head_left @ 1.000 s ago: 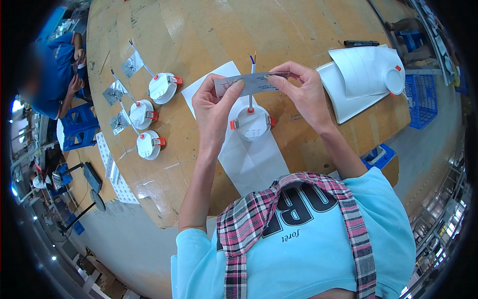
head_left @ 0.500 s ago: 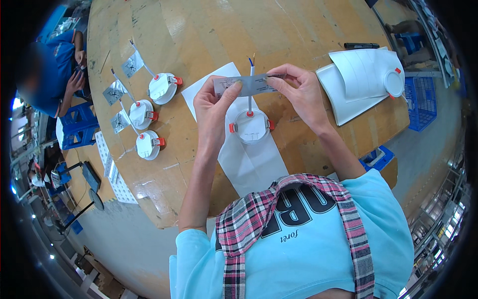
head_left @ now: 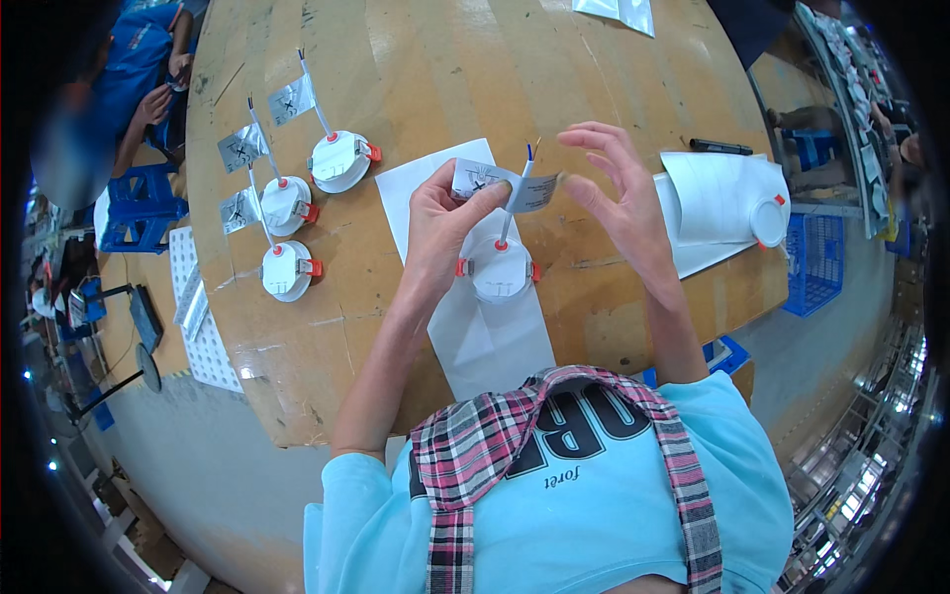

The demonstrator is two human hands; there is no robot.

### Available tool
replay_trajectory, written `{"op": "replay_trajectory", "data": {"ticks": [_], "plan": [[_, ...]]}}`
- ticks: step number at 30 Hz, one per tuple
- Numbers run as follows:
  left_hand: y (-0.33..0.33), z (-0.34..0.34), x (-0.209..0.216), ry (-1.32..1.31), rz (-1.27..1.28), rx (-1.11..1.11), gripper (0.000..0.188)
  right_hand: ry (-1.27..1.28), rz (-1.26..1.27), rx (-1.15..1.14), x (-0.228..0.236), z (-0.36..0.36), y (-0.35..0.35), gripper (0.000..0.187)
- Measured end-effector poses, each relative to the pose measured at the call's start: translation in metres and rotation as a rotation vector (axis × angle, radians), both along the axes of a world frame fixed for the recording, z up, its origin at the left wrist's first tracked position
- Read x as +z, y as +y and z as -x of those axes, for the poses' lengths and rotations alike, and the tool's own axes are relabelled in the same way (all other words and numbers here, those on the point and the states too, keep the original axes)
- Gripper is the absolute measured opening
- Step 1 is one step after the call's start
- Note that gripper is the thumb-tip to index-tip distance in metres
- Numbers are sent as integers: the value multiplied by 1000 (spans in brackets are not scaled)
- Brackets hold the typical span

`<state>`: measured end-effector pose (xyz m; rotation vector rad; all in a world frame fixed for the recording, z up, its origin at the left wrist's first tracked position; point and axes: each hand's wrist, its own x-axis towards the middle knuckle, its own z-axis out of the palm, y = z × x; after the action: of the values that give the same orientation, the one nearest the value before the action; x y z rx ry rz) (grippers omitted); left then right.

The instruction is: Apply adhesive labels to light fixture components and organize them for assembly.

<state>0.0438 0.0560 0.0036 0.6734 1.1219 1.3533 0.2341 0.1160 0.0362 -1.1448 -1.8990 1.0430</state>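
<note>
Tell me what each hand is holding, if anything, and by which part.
The left hand pinches the silver label by its lower edge, just left of the wire. The right hand is open and holds nothing.

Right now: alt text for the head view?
A person's left hand pinches a silvery label at the cable of a round white lamp on white paper; the right hand is open near the label's end. Three similar lamps with labelled cables sit at left on the brown table, a black pen at right.
</note>
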Motion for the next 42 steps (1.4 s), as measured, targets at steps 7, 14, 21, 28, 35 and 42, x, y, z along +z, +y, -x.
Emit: {"op": "replay_trajectory", "data": {"ticks": [7, 14, 21, 28, 35, 42], "plan": [[1, -2, -4, -20, 6, -71, 14, -121, -42, 235, 7, 15, 10, 17], [2, 8, -11, 35, 19, -126, 34, -75, -6, 304, 7, 17, 12, 15], [-28, 7, -4, 414, -135, 189, 32, -96, -34, 220, 7, 16, 9, 16], [-49, -17, -13, 815, -205, 89, 14, -30, -106, 132, 6, 29, -3, 17], [-43, -16, -9, 649, -112, 120, 11, 44, -177, -147, 28, 24, -41, 12], [-45, -27, -5, 604, -111, 156, 12, 28, -153, -148, 13, 36, -43, 13]]}}
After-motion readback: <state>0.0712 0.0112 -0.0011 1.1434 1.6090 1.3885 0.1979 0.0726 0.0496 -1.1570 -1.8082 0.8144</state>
